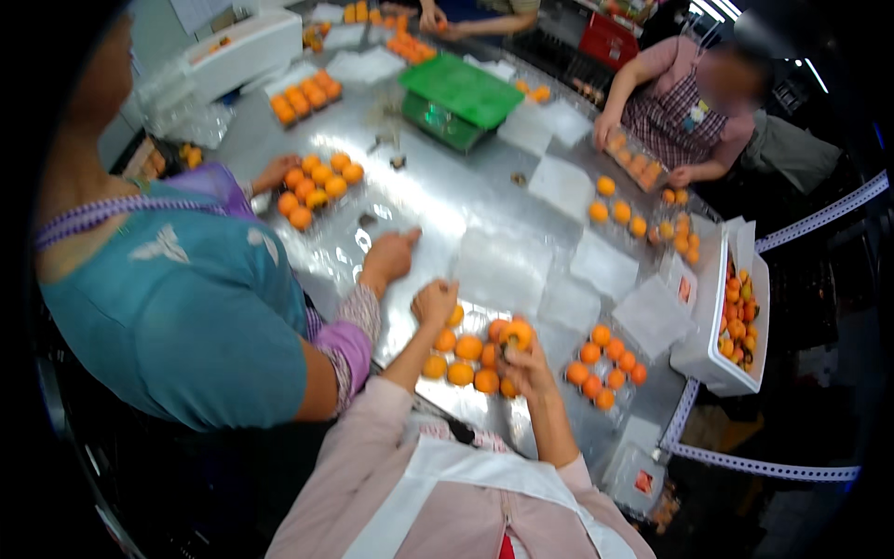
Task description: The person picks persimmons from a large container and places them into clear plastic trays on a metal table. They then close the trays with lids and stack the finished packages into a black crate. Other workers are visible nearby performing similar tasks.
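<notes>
My right hand (529, 365) grips an orange persimmon (515, 334), its stem end showing, and lifts it over a clear tray of persimmons (460, 373) on the table edge in front of me. Beside the upper left corner of that tray is my left hand (436, 303), its fingers curled in. Whether anything is inside them is hidden. One persimmon (455, 316) sits right beside this hand. Several persimmons stand in rows below and between my hands. To the right lies another group of persimmons (605, 366) in clear packaging.
Close on my left, a co-worker's hand (391, 253) reaches over the metal table (424, 200). Another person (689, 112) holds a packed tray at the far right. A green scale (463, 90), thin white sheets (562, 186) and a white foam box (705, 326) of fruit stand around.
</notes>
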Demonstrator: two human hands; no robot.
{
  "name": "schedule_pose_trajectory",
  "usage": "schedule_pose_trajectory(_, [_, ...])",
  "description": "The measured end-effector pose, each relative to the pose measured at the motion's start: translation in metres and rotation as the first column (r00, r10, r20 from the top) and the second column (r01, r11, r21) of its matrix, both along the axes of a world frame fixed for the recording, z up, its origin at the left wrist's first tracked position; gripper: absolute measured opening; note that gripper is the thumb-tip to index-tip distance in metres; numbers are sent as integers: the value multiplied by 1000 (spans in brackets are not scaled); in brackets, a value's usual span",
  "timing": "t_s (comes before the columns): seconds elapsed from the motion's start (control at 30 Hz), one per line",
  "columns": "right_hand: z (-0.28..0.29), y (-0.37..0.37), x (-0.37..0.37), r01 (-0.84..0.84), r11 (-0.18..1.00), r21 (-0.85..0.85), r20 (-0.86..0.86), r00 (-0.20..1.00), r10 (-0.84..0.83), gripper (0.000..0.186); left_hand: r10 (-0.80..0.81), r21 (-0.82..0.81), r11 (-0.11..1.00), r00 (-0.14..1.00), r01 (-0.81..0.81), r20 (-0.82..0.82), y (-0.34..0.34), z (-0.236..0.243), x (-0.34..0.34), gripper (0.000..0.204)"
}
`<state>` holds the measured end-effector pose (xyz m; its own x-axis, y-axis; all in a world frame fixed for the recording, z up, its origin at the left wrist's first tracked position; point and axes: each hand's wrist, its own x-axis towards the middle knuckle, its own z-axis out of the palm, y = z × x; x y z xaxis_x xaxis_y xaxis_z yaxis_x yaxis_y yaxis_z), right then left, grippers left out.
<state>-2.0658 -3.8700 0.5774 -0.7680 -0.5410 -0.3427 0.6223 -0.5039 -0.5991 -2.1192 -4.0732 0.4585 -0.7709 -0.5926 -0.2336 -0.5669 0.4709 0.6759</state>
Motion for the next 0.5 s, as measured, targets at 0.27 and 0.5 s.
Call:
schedule_pose_trajectory(0.27, [2, -7, 1, 61, 919, -390, 235, 971, 36, 53, 10, 0, 1000, 997, -10, -77, 0, 15, 2, 34])
schedule_pose_trajectory(0.5, [-9, -5, 10, 45, 977, -207, 311, 950, 22, 37, 8, 13, 1000, 999, -8, -41, -1, 16, 4, 32])
